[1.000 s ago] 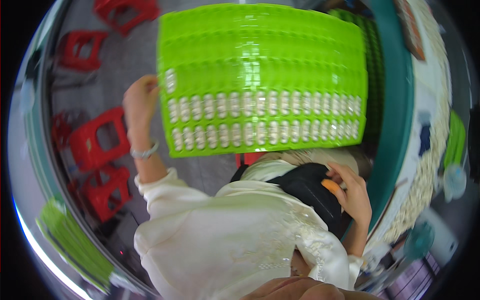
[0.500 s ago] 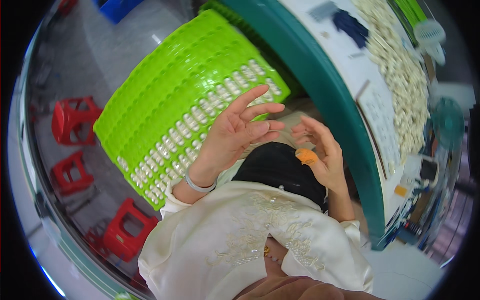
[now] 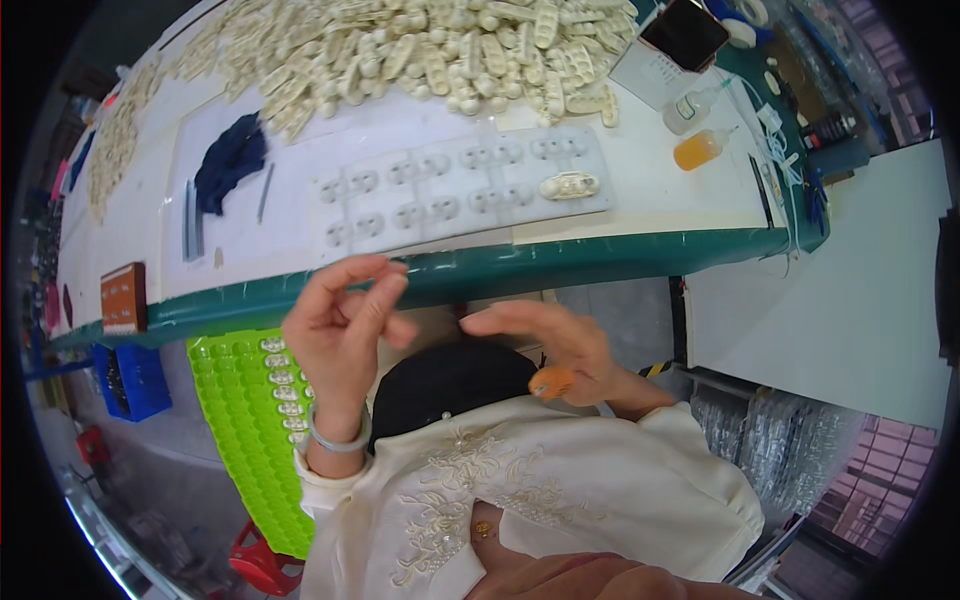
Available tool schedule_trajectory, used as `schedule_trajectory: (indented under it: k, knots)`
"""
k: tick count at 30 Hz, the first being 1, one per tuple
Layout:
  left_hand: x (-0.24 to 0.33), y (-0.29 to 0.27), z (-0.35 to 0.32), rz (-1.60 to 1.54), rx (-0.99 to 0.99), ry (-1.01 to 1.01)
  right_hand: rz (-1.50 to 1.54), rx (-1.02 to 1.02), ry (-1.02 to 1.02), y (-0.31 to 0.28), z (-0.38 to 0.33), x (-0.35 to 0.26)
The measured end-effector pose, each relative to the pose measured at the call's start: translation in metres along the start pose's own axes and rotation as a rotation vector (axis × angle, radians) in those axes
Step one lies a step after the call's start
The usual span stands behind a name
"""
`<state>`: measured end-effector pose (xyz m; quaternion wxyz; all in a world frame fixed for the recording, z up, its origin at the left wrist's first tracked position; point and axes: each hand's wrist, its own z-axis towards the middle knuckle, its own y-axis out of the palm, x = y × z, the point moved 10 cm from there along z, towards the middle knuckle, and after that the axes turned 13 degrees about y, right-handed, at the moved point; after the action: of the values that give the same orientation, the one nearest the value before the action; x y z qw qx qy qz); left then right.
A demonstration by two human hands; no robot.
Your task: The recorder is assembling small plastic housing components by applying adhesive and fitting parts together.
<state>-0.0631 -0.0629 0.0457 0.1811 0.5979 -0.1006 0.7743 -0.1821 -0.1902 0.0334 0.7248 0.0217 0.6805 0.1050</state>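
My left hand (image 3: 345,320) hangs over my lap just short of the table's green edge. Its fingers are loosely curled and a little apart, with nothing visible in them. To its right, my right hand (image 3: 565,345) has its fingers stretched out, and an orange cover (image 3: 552,382) wraps the thumb. It holds nothing that I can see. Beyond both hands lies a white jig board (image 3: 465,187) with rows of paired round seats. One cream-coloured oblong moulded piece (image 3: 569,186) sits at its right end.
A large heap of cream pieces (image 3: 440,55) covers the table's far side. Dark blue cloth (image 3: 230,160) lies left; a phone (image 3: 684,35) and an orange-filled bottle (image 3: 702,148) are at right. Beside my left arm stands a green tray (image 3: 240,430) with several shiny pieces.
The view has turned from the green tray toward the table. My left hand's fingers have drawn in from a wider spread. My right hand's fingers now reach out flatter to the left.
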Motion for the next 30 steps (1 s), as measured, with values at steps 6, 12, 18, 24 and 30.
schedule_trajectory:
  k: [6, 12, 18, 24, 30]
  knots:
    - [0.032, 0.059, 0.097, 0.499, -0.212, 0.501, -0.379, 0.867, -0.171, -0.137, -0.054, -0.011]
    - [0.032, 0.158, 0.135, 0.733, -0.738, 1.002, -0.341, 0.992, -0.076, -0.179, -0.059, 0.006]
    - [-0.013, 0.173, 0.112, 0.696, -1.073, 0.841, -0.582, 0.947, -0.123, -0.171, -0.047, 0.004]
    - [-0.028, 0.188, 0.086, 0.636, -1.173, 0.604, -0.775, 0.944, -0.234, -0.160, -0.045, -0.009]
    - [-0.037, 0.210, 0.068, 0.651, -1.069, 0.662, -0.848, 0.917, -0.274, -0.154, -0.048, -0.010]
